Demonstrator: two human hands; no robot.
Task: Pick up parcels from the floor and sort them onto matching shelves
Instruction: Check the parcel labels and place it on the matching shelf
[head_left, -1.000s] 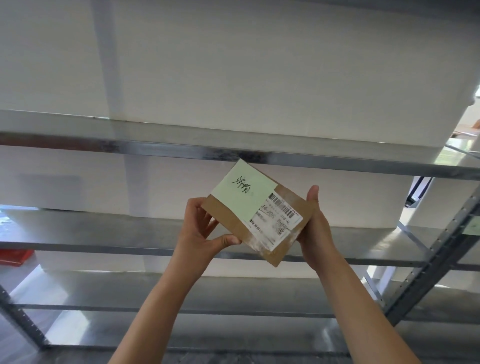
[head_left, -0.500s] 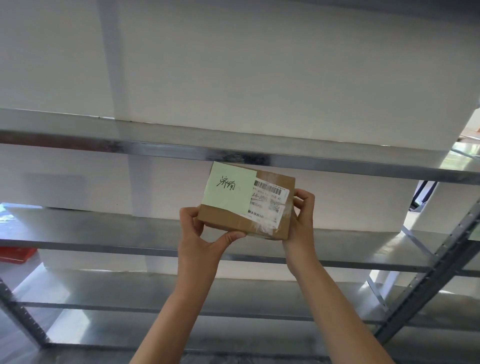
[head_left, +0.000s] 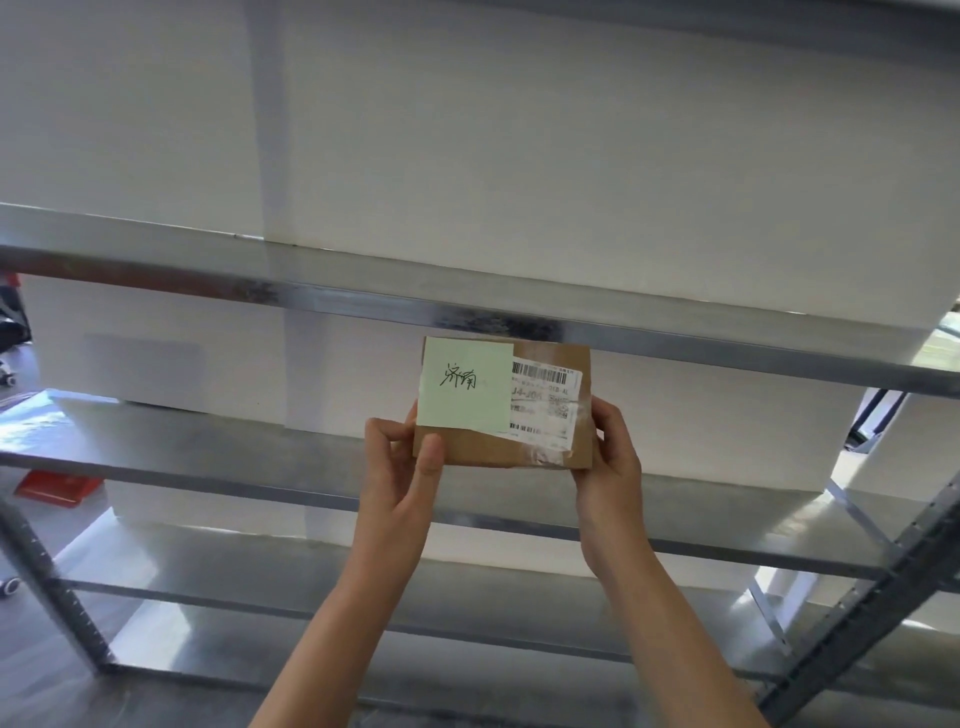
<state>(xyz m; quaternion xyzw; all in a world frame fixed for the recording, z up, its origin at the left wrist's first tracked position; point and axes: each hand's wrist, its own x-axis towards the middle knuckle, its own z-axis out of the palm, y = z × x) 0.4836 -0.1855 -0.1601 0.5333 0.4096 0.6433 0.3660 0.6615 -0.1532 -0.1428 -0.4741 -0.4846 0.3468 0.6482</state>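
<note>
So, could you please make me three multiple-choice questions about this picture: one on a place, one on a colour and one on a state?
1. Where on the cardboard parcel does the handwritten note sit?
A. On the left part of its face, beside the barcode label
B. On its right edge
C. On its underside

2. What colour is the note?
A. Pink
B. Pale green
C. Blue

3. How is the parcel held?
A. It lies on a shelf, untouched
B. One hand alone carries it
C. The left hand and the right hand both grip it

Answers:
1 A: the note covers the left part of the face and overlaps the label's left edge.
2 B: the paper is pale green with dark handwriting.
3 C: each hand grips one lower corner.
</note>
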